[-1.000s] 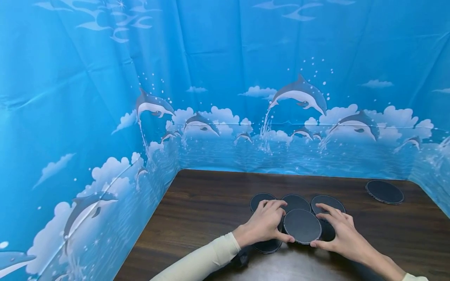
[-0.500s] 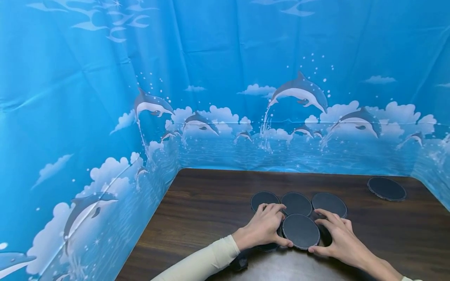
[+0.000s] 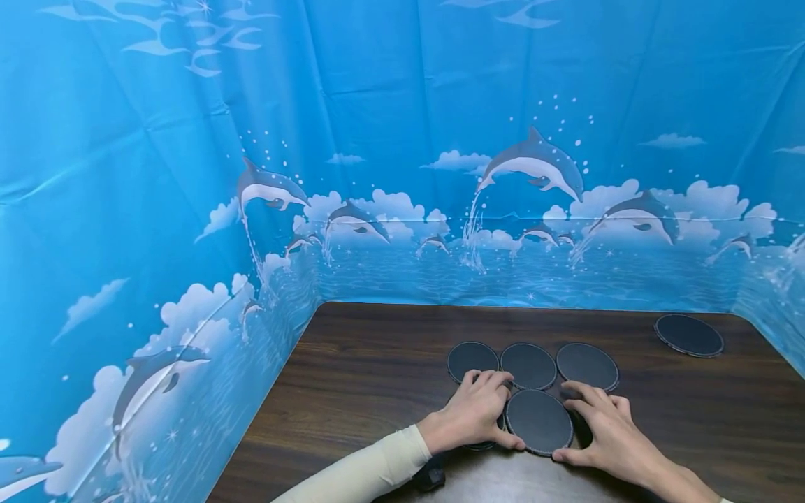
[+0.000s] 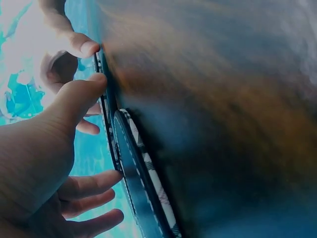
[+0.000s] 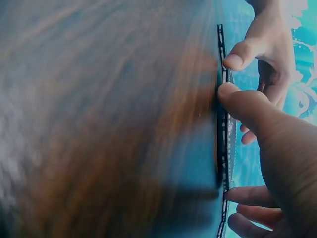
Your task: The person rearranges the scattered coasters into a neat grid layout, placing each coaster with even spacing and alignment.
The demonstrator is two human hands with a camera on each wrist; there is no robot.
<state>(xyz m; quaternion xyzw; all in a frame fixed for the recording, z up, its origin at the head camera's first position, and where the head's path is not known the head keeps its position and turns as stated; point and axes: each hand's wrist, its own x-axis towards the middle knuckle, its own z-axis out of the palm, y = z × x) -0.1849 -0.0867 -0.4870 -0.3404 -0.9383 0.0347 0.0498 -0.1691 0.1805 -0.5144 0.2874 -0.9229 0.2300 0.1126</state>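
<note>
Disc (image 3: 539, 422) sat inside two-handed grip: left hand (image 3: 472, 416) at its nine o'clock, right hand (image 3: 613, 433) at three o'clock. Both clasped its rim, thumbs near seven and five o'clock. Middle back disc (image 3: 528, 367) lay at twelve o'clock; far disc (image 3: 690, 335) at two.

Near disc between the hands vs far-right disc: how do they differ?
Near disc: left hand and right hand at its rim; far-right disc: no hand on it.
Near disc: beside other discs; far-right disc: apart from them.
Near disc: looks rounder in the head view; far-right disc: flatter.
Shared: both dark, with pale-marked rims.
</note>
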